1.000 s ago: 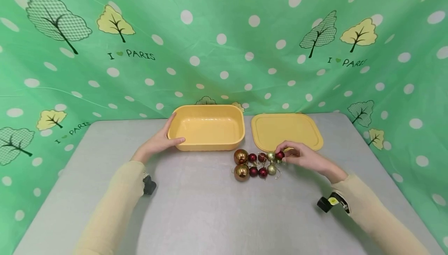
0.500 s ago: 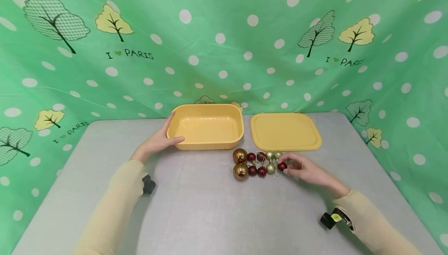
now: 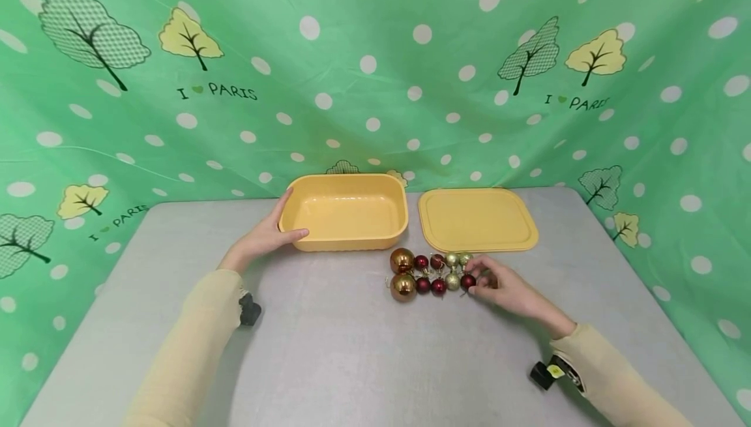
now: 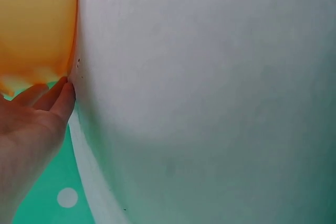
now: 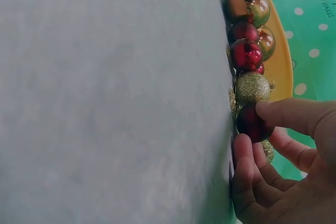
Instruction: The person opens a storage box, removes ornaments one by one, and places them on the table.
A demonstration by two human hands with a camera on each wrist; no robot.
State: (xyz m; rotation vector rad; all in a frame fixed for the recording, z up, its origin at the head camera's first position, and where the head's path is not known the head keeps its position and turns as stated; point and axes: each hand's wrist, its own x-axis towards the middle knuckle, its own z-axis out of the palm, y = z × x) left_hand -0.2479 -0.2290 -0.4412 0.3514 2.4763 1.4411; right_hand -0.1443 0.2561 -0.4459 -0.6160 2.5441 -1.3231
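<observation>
At the left end of a yellow plastic box [image 3: 346, 244], my left hand [image 3: 261, 238] holds its side, thumb along the front rim. In the left wrist view the fingertips [image 4: 64, 95] touch the box's lower edge. My right hand [image 3: 504, 287] pinches a dark red Christmas bauble [image 3: 467, 282] between thumb and fingers, at the right end of two rows of baubles. Beside it lies a glittery gold bauble [image 3: 452, 281], and another gold one [image 3: 465, 259] is partly behind my fingers. Further left are small red baubles [image 3: 439, 287] and two large shiny gold-brown ones [image 3: 403, 287].
The box's matching yellow lid [image 3: 478, 221] lies flat to its right, just behind the baubles. A grey table [image 3: 352, 349] carries everything. Green dotted cloth [image 3: 375, 88] hangs close behind the table and at both sides.
My right hand has brought the red bauble from the back row toward me, then slightly left to the front row's end, beside the glittery gold bauble. My left hand stays on the box.
</observation>
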